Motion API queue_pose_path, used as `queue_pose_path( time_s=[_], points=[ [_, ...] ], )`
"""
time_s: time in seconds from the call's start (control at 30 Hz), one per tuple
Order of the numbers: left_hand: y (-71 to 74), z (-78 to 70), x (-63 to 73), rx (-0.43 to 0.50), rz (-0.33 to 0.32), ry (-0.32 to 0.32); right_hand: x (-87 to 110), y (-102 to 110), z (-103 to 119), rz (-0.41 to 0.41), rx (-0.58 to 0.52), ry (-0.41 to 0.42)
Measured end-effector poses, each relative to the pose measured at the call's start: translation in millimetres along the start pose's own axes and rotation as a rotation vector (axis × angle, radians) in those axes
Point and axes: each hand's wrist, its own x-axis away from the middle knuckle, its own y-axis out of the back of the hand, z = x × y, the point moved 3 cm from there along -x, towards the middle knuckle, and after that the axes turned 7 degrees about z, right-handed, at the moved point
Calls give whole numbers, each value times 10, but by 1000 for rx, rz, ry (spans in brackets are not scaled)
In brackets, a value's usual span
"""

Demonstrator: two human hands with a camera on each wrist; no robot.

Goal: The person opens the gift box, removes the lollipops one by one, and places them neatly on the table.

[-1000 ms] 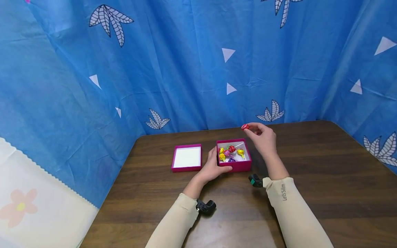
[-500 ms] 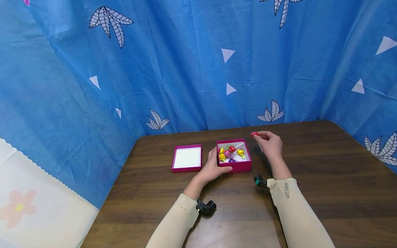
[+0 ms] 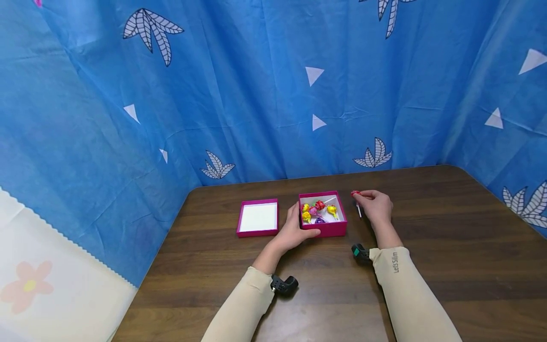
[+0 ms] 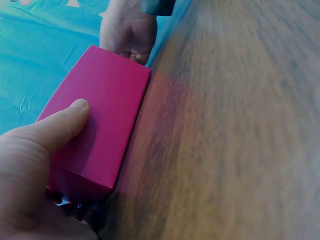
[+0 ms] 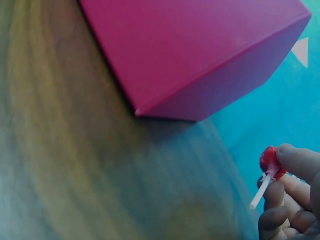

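Note:
A red-wrapped lollipop [image 3: 355, 193] is pinched between the thumb and fingers of my right hand [image 3: 377, 207], just right of a magenta box [image 3: 328, 231]. In the right wrist view the white stick of the lollipop [image 5: 270, 161] points down and to the left. My left hand [image 3: 294, 232] grips the box at its near left corner, with the thumb on the front wall and the other fingers along the left side. Inside the lidless box lie several wrapped lollipops [image 3: 319, 205], in yellow, red, pink and purple.
Left of the box a matching lid [image 3: 258, 232] lies on the wooden table [image 3: 201, 285], its white inside facing up. A blue curtain [image 3: 265, 95] hangs behind the table's far edge. Both wrists wear small black cameras [image 3: 285, 285].
My right hand has moved right and lower with the red lollipop, away from the box's far right corner. The left hand and the box have stayed put.

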Motion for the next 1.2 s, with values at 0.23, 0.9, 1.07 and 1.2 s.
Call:
queue_pose_path(
  time_s=[0.23, 0.9, 1.07, 1.2],
  points=[
    [-7, -32, 16, -10, 2, -5, -4, -3, -74, -62, 84, 41],
    [2, -21, 6, -15, -6, -11, -20, -72, -46, -45, 165, 119],
    [4, -10, 3, -11, -4, -6, -43, -115, -57, 1, 205, 130],
    [0, -3, 7, -13, -2, -2, -52, -158, -41, 75, 315, 178]
  ],
)
